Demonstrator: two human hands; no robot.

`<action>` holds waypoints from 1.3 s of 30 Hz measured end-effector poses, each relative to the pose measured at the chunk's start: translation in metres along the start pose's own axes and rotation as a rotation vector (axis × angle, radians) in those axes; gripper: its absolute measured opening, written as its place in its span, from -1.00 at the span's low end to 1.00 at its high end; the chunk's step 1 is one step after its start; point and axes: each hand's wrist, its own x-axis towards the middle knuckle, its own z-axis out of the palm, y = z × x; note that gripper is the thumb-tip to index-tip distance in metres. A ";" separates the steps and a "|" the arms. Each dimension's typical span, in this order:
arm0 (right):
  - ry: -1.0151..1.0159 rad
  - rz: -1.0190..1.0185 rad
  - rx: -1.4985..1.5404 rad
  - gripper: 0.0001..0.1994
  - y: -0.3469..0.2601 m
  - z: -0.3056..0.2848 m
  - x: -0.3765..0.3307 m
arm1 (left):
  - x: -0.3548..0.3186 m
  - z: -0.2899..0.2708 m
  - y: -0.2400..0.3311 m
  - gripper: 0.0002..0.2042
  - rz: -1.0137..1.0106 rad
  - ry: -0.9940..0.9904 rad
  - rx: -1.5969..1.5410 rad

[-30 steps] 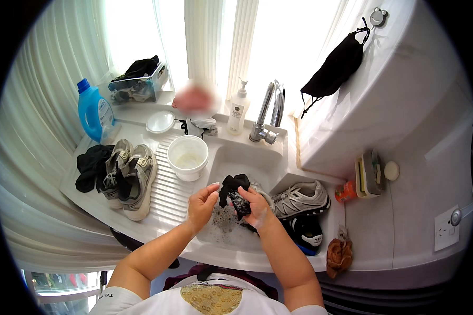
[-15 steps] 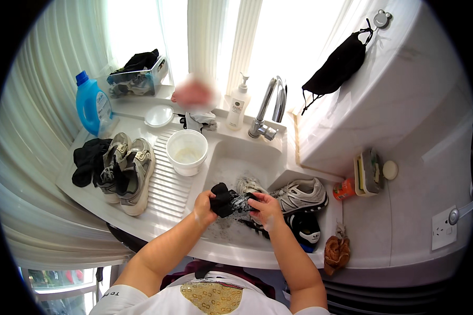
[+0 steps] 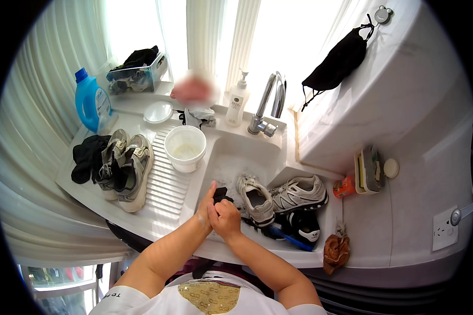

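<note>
Over the sink [image 3: 249, 144] my two hands are pressed together around a wet black cloth [image 3: 223, 193], sock-like in size. My left hand [image 3: 205, 208] is closed on it, with one digit pointing up. My right hand [image 3: 226, 217] is bunched into a fist against the left, knuckles up; most of the cloth is hidden between them. Just right of the hands, a pale grey sneaker [image 3: 255, 198] stands in the sudsy sink. Beside it lie another grey sneaker [image 3: 300, 193] and a black shoe with a blue edge [image 3: 303, 228].
Left on the ribbed drainboard [image 3: 168, 191] are a white tub [image 3: 186, 152], a pair of grey sneakers [image 3: 134, 173] and black cloths [image 3: 86, 160]. Behind stand a blue detergent bottle [image 3: 93, 102], a pump bottle [image 3: 237, 104] and the tap [image 3: 265, 113]. A brown scrunched cloth [image 3: 336, 252] lies at the right.
The black cloth was stretched between my hands; now it is gathered between them. My right hand has moved left to meet the left one, uncovering the sneaker in the sink.
</note>
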 end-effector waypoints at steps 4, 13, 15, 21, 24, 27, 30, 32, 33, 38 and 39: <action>0.188 0.511 -0.096 -0.62 0.073 0.021 0.015 | 0.011 0.062 -0.026 -0.64 0.104 0.573 0.214; 0.136 0.544 0.044 -0.73 0.058 0.028 0.015 | 0.007 0.018 -0.019 -0.75 0.113 0.547 0.193; 0.223 0.320 0.057 -0.79 0.038 0.032 0.007 | 0.006 0.016 -0.012 -0.73 0.144 0.507 0.100; 0.077 0.684 0.815 -0.70 0.031 -0.004 -0.002 | -0.003 0.034 -0.001 -0.67 0.172 0.450 0.009; -0.004 0.504 0.369 -0.67 0.027 -0.011 -0.021 | -0.002 0.028 -0.002 -0.68 0.152 0.410 0.028; 0.020 0.196 0.192 -0.71 0.000 -0.025 -0.010 | -0.002 0.023 -0.003 -0.73 0.071 0.322 0.012; 0.097 0.120 0.175 -0.77 -0.006 -0.011 -0.001 | 0.001 0.014 -0.010 -0.80 -0.085 0.086 -0.138; 0.156 0.071 0.173 -0.74 -0.001 -0.007 0.005 | -0.004 0.027 -0.013 -0.79 -0.083 0.180 -0.087; 0.158 0.062 0.195 -0.73 0.003 -0.008 0.006 | -0.006 0.032 -0.015 -0.77 -0.080 0.227 -0.062; 0.236 -0.101 0.183 -0.70 -0.011 -0.026 0.008 | -0.012 0.035 -0.012 -0.76 0.041 0.301 -0.077; 0.233 -0.144 0.162 -0.69 -0.016 -0.028 0.008 | -0.013 0.020 -0.010 -0.76 0.032 0.269 -0.063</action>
